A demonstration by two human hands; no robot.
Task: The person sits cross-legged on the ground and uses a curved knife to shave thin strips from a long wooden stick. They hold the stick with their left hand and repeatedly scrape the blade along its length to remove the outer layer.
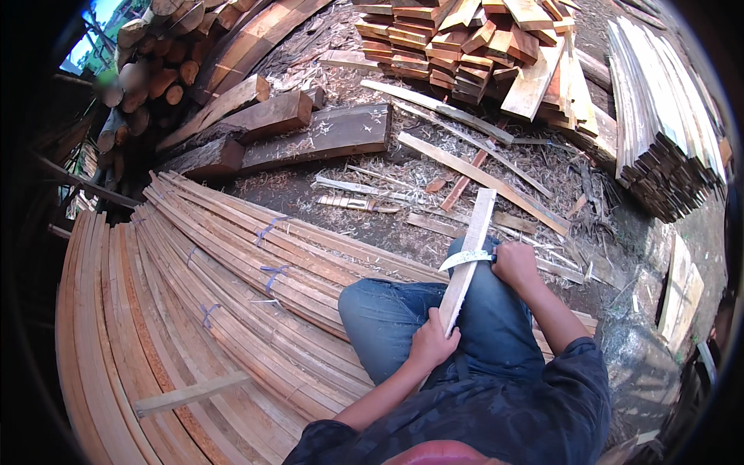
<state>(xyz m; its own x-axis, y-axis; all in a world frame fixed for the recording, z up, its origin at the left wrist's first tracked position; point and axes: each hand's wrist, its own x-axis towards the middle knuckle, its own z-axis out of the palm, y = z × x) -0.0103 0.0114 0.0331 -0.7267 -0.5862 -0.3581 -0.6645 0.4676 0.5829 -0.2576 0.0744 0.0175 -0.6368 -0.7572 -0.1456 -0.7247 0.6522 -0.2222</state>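
A pale, narrow wooden strip [481, 218] slants up and away from my lap, over my jeans-covered legs [496, 333]. Its near end is gripped by my left hand [434, 341], fingers wrapped around it. My right hand [516, 264] is closed on the dark handle of a knife [461, 260] beside my right knee. The curved, bright blade lies across the strip's upper face, pointing left. Most of the handle is hidden in my fist.
Long sawn battens [225, 287], some tied with blue string, spread under and left of me. Thick beams [318, 133] and logs [174, 81] lie beyond. Board stacks [457, 46] and a bundle of thin planks [659, 116] stand far and right. Shavings and offcuts [484, 182] litter the ground.
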